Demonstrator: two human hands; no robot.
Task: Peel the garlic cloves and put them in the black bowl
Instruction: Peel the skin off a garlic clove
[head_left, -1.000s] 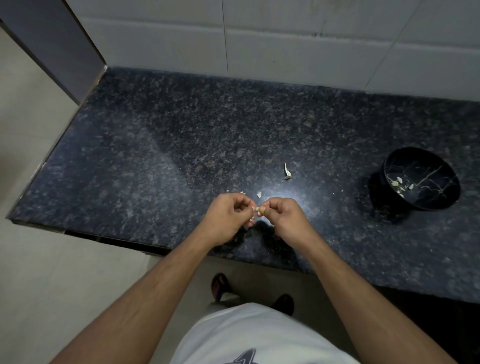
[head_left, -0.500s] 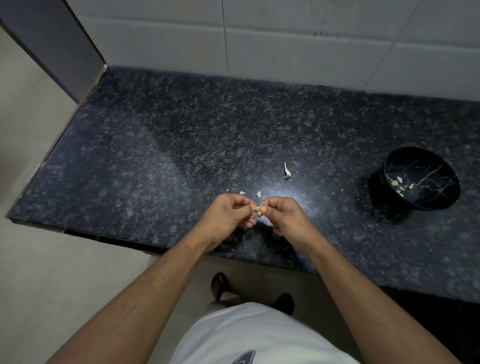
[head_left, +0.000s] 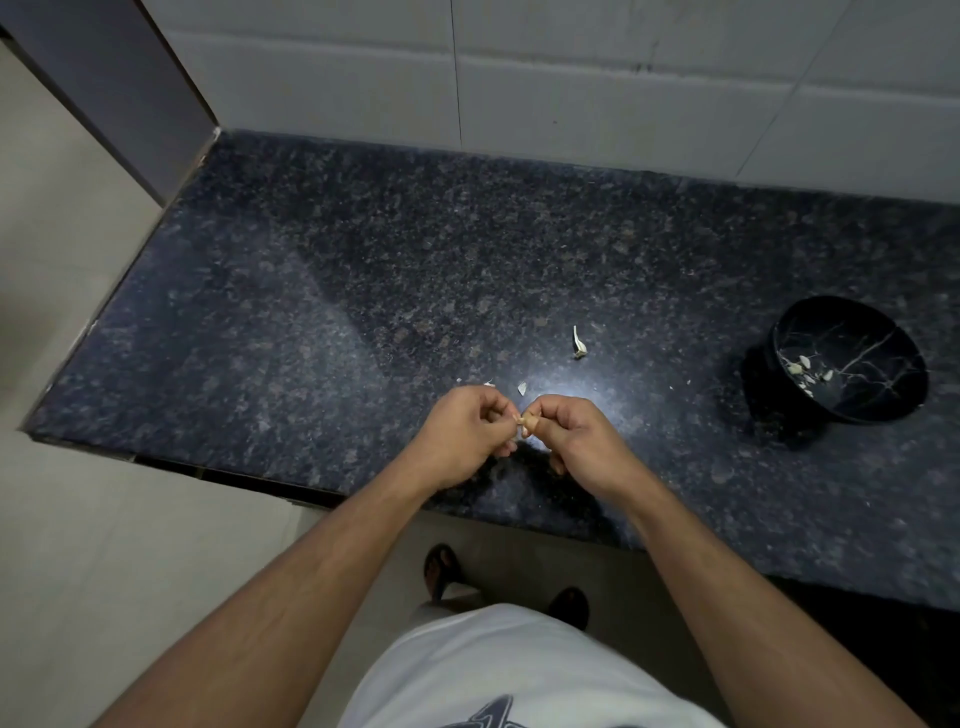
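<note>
Both hands, left hand (head_left: 462, 434) and right hand (head_left: 571, 436), pinch one garlic clove (head_left: 525, 422) together over counter (head_left: 311, 312) to strip skin; black bowl (head_left: 852, 358) waits at 3 o'clock.

Hands (head_left: 524, 441) slightly nearer the counter edge

I stand at a dark speckled granite counter (head_left: 363, 291) that runs to a wall of pale tiles (head_left: 597, 88). A grey panel (head_left: 109, 78) closes its left end, and beige floor (head_left: 78, 519) spreads below it. My white shirt (head_left: 519, 670) fills the bottom, with my dark sandals (head_left: 441, 566) just past its hem.
</note>
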